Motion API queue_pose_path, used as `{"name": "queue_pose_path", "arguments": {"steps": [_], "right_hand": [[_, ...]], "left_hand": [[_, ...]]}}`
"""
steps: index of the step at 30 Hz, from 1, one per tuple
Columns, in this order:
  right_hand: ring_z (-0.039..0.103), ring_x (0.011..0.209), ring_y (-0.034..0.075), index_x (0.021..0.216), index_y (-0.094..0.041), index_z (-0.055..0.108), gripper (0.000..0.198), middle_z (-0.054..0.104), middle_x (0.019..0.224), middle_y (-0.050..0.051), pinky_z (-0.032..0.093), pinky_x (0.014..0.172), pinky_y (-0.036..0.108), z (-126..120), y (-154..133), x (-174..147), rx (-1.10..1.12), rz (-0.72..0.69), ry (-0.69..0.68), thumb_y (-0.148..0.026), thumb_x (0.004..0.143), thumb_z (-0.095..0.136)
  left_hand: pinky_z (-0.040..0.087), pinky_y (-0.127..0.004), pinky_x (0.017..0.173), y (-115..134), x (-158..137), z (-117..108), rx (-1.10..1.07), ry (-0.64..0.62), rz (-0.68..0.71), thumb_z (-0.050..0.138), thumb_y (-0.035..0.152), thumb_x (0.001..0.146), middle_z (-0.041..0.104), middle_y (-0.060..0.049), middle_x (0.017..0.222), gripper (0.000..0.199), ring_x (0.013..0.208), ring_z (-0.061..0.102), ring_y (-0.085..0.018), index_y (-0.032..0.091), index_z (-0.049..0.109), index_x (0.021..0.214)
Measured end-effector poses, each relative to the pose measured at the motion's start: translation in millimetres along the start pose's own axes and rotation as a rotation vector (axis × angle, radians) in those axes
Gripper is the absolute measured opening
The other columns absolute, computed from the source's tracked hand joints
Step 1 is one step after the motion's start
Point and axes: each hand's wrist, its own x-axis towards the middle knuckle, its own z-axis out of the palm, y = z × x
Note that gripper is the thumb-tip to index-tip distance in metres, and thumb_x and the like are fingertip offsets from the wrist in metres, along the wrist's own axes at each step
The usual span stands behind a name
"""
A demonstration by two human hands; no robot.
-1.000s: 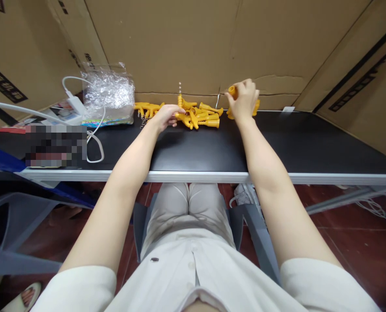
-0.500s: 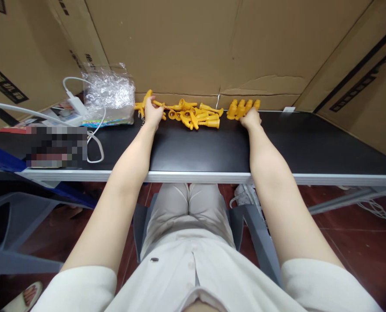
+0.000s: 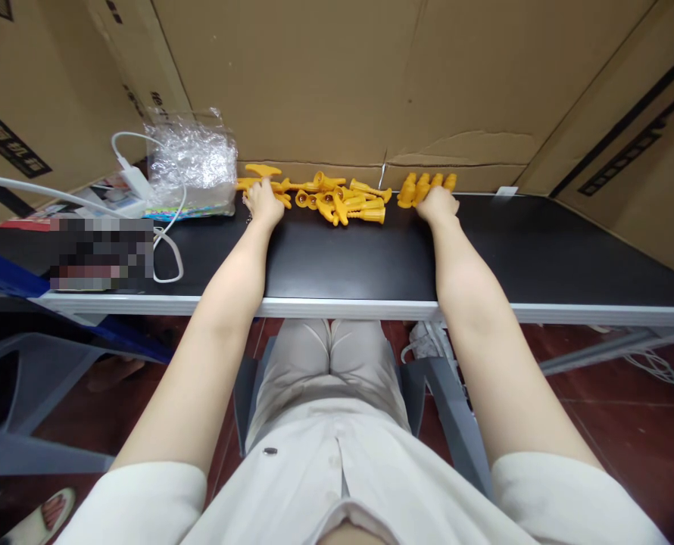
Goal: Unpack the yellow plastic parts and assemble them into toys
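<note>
hands (image 3: 264, 204) (image 3: 439, 206): 2 | standing yellow tapered pieces (image 3: 422, 189): 4 | piled yellow pieces (image 3: 355, 206): several, overlapping, uncountable

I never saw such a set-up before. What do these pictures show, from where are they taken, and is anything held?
There is no machine here; a person works bare-handed. All the pictures come from one camera worn on the head, looking forward and down at the black table. On it you see a yellow pile, a row of yellow pieces and a clear wrap. The left hand seems to hold a yellow handle. The right hand is at the row; its grip is hidden, so I cannot tell whether it holds anything.
</note>
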Motion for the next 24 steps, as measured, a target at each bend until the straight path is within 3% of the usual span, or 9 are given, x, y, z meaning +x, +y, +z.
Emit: {"name": "queue_pose_path", "arguments": {"steps": [3,5,10,15,20,24], "right_hand": [[0.058,0.140,0.036,0.149,-0.003,0.059,0.047,0.061,0.145,0.031,0.045,0.113,0.046,-14.3,-17.2,-10.3,0.074,0.097,0.109,-0.019,0.107,0.043],[0.060,0.137,0.036,0.141,-0.003,0.065,0.045,0.064,0.142,0.029,0.046,0.114,0.046,-20.5,-28.7,-14.9,0.072,0.078,0.150,-0.020,0.108,0.040],[0.058,0.137,0.038,0.138,-0.007,0.066,0.046,0.064,0.143,0.025,0.044,0.115,0.050,-20.7,-54.2,-23.8,0.053,-0.118,0.164,-0.023,0.107,0.037],[0.060,0.132,0.039,0.134,-0.009,0.070,0.046,0.066,0.140,0.023,0.046,0.114,0.053,-9.9,-70.8,-29.5,0.032,-0.273,0.133,-0.022,0.104,0.038],[0.061,0.133,0.039,0.133,-0.008,0.071,0.047,0.067,0.140,0.023,0.048,0.114,0.052,-6.5,-73.4,-29.4,0.020,-0.302,0.117,-0.020,0.102,0.038],[0.061,0.134,0.038,0.137,-0.007,0.068,0.047,0.066,0.142,0.024,0.048,0.114,0.049,-9.4,-74.6,-23.2,0.039,-0.264,0.088,-0.018,0.103,0.038]], "left_hand": [[0.020,-0.053,0.137,-6.7,1.6,5.0,0.027,-0.096,0.017,0.057,0.009,0.089,0.046,-0.019,0.167,0.068,0.162,0.034,-0.034,0.015,0.051,0.157],[0.021,-0.050,0.135,-13.7,4.7,8.9,0.008,-0.138,0.064,0.056,0.011,0.089,0.042,-0.019,0.169,0.063,0.162,0.032,-0.033,0.011,0.054,0.153],[0.030,-0.036,0.129,-27.4,13.1,15.3,-0.081,-0.083,0.103,0.064,0.027,0.088,0.056,-0.015,0.157,0.046,0.153,0.046,-0.028,0.015,0.067,0.133],[0.035,-0.032,0.128,-24.5,10.2,9.7,0.007,-0.097,0.122,0.063,0.023,0.088,0.050,-0.016,0.163,0.051,0.151,0.051,-0.031,0.012,0.068,0.137],[0.015,-0.043,0.139,-12.7,0.1,2.7,0.081,-0.169,0.044,0.055,0.011,0.090,0.031,-0.012,0.179,0.072,0.168,0.025,-0.027,0.016,0.049,0.162],[0.006,-0.054,0.139,-8.4,-1.8,1.1,0.102,-0.224,0.014,0.053,0.009,0.091,0.019,-0.009,0.183,0.081,0.171,0.012,-0.026,0.017,0.035,0.170]]}}
